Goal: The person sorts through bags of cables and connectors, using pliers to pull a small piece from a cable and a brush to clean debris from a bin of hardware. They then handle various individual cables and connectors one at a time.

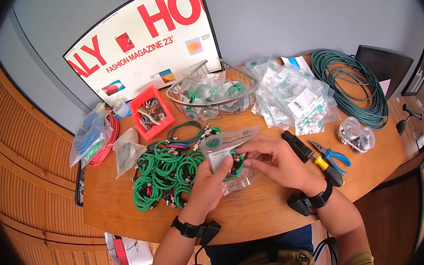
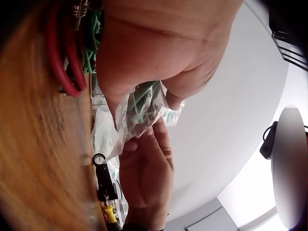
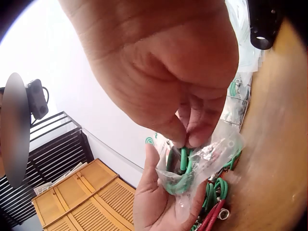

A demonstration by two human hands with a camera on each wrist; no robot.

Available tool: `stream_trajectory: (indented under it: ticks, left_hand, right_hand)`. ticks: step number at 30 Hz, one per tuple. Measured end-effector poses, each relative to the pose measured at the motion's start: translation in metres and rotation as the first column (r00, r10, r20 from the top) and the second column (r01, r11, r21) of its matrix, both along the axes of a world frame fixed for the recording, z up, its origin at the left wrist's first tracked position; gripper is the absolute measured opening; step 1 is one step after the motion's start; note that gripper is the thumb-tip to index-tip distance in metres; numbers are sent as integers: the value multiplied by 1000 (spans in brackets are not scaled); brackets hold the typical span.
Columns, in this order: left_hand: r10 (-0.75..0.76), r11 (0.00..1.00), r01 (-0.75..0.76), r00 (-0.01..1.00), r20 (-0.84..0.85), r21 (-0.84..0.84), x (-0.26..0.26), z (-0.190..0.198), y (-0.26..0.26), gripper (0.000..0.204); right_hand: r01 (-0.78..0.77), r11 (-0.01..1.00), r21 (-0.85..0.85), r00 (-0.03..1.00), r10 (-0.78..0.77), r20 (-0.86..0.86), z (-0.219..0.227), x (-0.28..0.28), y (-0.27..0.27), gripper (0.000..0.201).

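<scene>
My left hand (image 1: pixel 207 186) grips a clear plastic bag (image 1: pixel 242 136) with a white label and green print, its thumb lying over the front. Inside the bag sits a coiled green cable (image 3: pixel 180 185), with a metal connector showing near the right fingers in the head view. Thumb and fingers of my right hand (image 1: pixel 281 164) reach in at the bag and pinch the green cable, as the right wrist view shows. Just left of the left hand lies a pile of coiled green cables (image 1: pixel 163 174) with metal connectors.
Right of the hands lie a black-and-yellow screwdriver (image 1: pixel 326 168), blue-handled pliers (image 1: pixel 332 156) and a tub of small parts (image 1: pixel 354 135). Behind stand a red bin (image 1: pixel 167 125), a wire basket (image 1: pixel 254 86), a heap of clear bags (image 1: pixel 294 92) and a dark green cable coil (image 1: pixel 379 113).
</scene>
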State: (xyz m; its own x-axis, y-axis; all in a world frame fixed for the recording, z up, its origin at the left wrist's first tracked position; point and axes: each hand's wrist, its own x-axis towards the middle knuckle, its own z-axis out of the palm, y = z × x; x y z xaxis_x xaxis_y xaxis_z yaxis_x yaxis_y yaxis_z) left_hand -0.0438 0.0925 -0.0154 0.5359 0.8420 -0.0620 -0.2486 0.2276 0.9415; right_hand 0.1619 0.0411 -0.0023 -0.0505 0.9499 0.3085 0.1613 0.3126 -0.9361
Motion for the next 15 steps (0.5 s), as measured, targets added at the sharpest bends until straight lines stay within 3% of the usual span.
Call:
stream_trajectory:
  ticks: [1,2,4,7,15]
  left_hand:
    - [1,1000,-1,1000,-2,-1,-1,-2,2,42]
    - [-22,996,28,997,68,-80,-3,-5,5,43]
    - [-40,986,61,990,137,-156,-3,-6,7,44]
    - [10,981,28,981,194,-193,-1,0,5,45]
    - [-48,972,89,981,189,-216,-3,-3,6,47]
  right_hand:
    - [0,993,121,999,-7,53,0,-1,1,30]
    - [-1,993,120,999,-6,51,2,-2,-1,30]
    - [117,982,146,961,-149,235,7,-2,-5,29]
    - [190,966,173,933,-233,276,13,-9,-8,29]
    - [181,934,308,890,-289,354,-2,-3,-4,24]
